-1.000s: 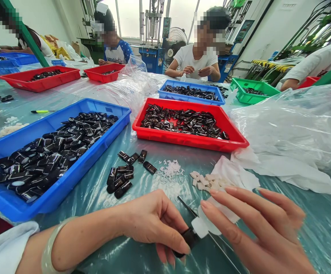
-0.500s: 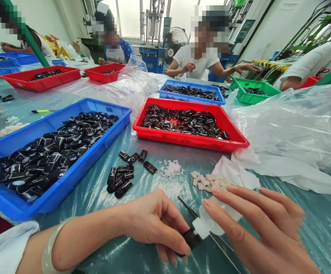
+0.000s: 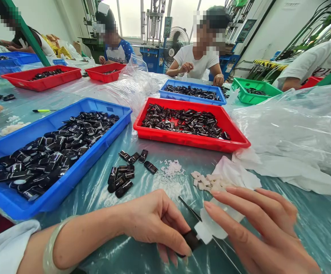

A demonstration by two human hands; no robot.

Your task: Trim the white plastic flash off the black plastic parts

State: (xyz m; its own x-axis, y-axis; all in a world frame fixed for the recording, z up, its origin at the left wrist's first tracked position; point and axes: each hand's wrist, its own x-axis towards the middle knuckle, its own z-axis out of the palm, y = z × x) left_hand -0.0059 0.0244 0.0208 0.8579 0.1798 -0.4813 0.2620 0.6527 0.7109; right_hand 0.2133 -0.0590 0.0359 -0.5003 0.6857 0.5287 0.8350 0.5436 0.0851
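At lower centre, the left hand (image 3: 156, 224) pinched a black piece (image 3: 192, 240); the right hand (image 3: 260, 224), fingers extended, touched a bottle (image 3: 214, 225), grip unclear.

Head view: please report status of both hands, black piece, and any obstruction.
Left hand pinching flat black piece. Right hand over translucent white bottle, grip hidden. Bottle's square neck at piece's end; contact unclear. Close by: thin metal tool, partly behind bottle.

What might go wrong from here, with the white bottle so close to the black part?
The black part might slip in the left hand, with the white bottle at its exposed end. The thin tool by the white bottle might catch on something. The right hand, seemingly close to the pale blocks, could scatter them.
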